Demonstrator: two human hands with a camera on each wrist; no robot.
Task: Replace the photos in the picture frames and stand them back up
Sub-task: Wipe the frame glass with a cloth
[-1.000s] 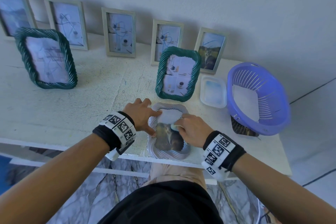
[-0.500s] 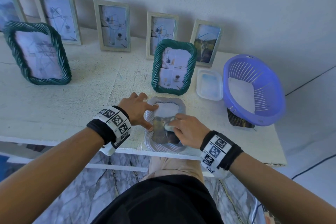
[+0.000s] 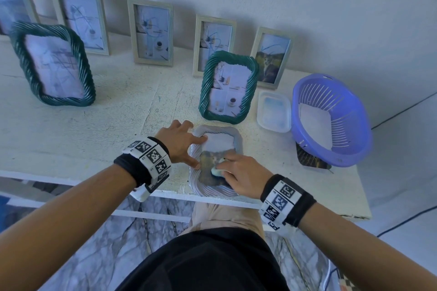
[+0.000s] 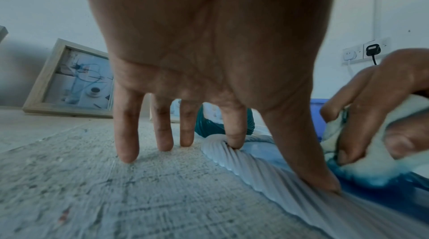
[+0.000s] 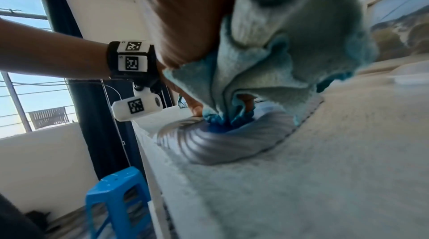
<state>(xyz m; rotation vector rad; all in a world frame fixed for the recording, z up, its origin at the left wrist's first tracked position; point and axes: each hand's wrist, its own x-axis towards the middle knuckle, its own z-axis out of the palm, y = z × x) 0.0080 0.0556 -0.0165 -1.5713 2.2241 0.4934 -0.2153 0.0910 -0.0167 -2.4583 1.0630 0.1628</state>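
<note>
A pale ribbed picture frame (image 3: 214,190) lies flat near the table's front edge, with a brownish photo under its glass. My left hand (image 3: 189,149) presses its left rim (image 4: 267,167) with straight forefinger and thumb; the other fingers rest on the table. The right hand (image 3: 236,170) grips a bunched light-blue cloth (image 3: 216,171) and presses it on the glass. In the right wrist view the cloth (image 5: 267,55) fills the middle above the frame (image 5: 223,144). In the left wrist view the cloth (image 4: 362,167) sits at the right.
Two green twisted frames (image 3: 227,87) (image 3: 54,64) stand behind, and several pale wooden frames (image 3: 151,30) lean on the wall. A clear plastic tub (image 3: 274,111) and a purple basket (image 3: 331,120) sit at the right, over a dark photo (image 3: 309,160). A blue stool (image 5: 116,202) stands below.
The right hand has slid the cloth a little across the glass toward the near edge. The left hand stays on the rim. The view has shifted slightly.
</note>
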